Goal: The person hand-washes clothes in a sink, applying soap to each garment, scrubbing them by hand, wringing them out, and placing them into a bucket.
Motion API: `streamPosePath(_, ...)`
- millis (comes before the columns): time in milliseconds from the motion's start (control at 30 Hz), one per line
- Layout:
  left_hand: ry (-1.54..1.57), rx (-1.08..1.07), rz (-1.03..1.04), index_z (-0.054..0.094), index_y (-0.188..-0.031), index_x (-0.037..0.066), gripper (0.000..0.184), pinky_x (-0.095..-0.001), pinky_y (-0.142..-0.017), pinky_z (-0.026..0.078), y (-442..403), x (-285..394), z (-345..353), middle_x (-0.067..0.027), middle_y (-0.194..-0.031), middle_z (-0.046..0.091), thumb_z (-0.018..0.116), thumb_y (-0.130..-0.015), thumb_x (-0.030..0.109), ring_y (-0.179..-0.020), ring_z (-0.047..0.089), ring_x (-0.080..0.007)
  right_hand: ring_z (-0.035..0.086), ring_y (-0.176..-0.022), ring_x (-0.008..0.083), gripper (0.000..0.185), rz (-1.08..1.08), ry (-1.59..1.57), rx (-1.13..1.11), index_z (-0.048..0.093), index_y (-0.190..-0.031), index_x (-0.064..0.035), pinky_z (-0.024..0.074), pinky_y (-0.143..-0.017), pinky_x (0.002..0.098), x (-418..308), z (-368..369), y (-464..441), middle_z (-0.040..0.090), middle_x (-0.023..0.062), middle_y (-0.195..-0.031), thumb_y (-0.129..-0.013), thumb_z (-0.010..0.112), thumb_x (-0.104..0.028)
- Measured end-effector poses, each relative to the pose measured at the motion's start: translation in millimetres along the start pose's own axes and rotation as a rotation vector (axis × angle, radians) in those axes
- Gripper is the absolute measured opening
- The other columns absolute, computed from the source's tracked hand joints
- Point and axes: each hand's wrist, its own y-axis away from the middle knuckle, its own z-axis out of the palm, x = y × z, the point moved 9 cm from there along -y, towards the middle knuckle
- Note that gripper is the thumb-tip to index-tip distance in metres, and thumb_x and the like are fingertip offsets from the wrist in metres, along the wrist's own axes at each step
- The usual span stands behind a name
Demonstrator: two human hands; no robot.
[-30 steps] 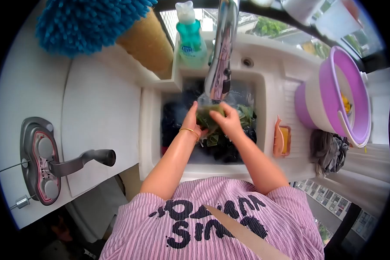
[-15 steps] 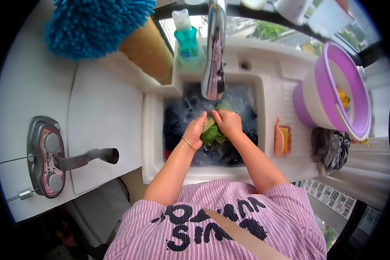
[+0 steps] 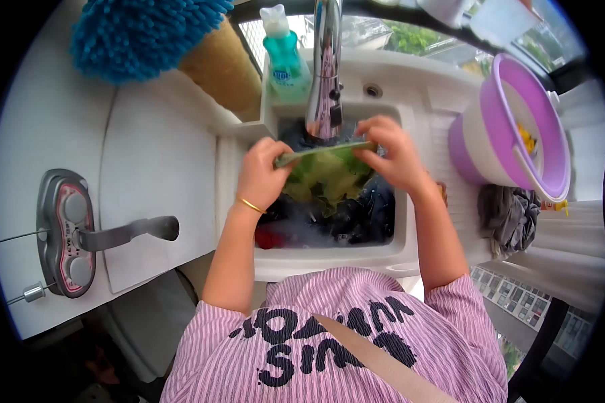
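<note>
**Over the sink (image 3: 316,259), green cloth (image 3: 326,176) held spread by both hands**

Left of the sink, on the white surface, a grey device (image 3: 66,232) with a bent handle is seen. Above it, up-left of the sink, a blue fluffy item (image 3: 145,37) is seen beside a tan cylinder (image 3: 225,70). At the sink's left side, the green cloth's top left corner is clamped between thumb and curled fingers of the left hand (image 3: 263,173); a gold bracelet (image 3: 251,203) is worn on that wrist. Low in the sink's left part, a bit of red fabric (image 3: 270,238) is seen. At the sink's back left corner, a teal pump bottle (image 3: 284,60) is stood upright. Over the sink's back part, a chrome faucet (image 3: 325,87) is seen. Green cloth is stretched below the faucet, top edge nearly straight, lower part hung over dark fabric (image 3: 363,221) in the sink; contact with the water cannot be told. Its top right end is pinched between thumb and fingers of the right hand (image 3: 393,156), other fingers slightly apart, blurred. Right of the sink, a small orange item (image 3: 443,193) is mostly hidden by the forearm. Farther right, a purple-and-white bucket (image 3: 478,144) is tilted, yellow item (image 3: 526,140) inside; crumpled grey cloth (image 3: 508,218) is bunched below it.
</note>
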Motion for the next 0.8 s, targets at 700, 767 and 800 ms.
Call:
streamPosePath(700,-0.663,-0.833,-0.347,0.071,-0.128,0.008,0.037,-0.0492,-0.116,0.037,58,-202,247,-0.02,-0.149,0.051,0.056,-0.096,0.019,-0.14,0.047,-0.0382,0.062,-0.123,0.0381,0.028,0.401,0.481,-0.778,0.072,-0.114,-0.0093,0.0506,-0.102,0.0509,237,242,93,0.065,0.0191,-0.133,-0.095,0.055,-0.022)
streamPosePath(767,-0.613,-0.9,-0.297,0.074,-0.121,0.004,0.036,-0.0461,-0.112,0.044,52,-195,240,-0.0212,-0.131,0.067,0.058,-0.094,0.023,-0.129,0.061,-0.0355,0.068,-0.115,0.0362,0.031,0.278,0.651,-0.993,0.072,-0.118,-0.0106,0.0518,-0.101,0.0491,244,253,97,0.069,0.0188,-0.127,-0.095,0.053,-0.021)
streamPosePath(800,-0.659,-0.916,-0.238,0.075,-0.114,0.002,0.033,-0.0454,-0.101,0.052,47,-189,235,-0.0226,-0.118,0.072,0.058,-0.093,0.021,-0.115,0.068,-0.037,0.066,-0.117,0.0371,0.032,0.382,0.602,-0.943,0.072,-0.119,-0.0097,0.0514,-0.101,0.0491,235,239,88,0.068,0.0188,-0.128,-0.095,0.054,-0.022)
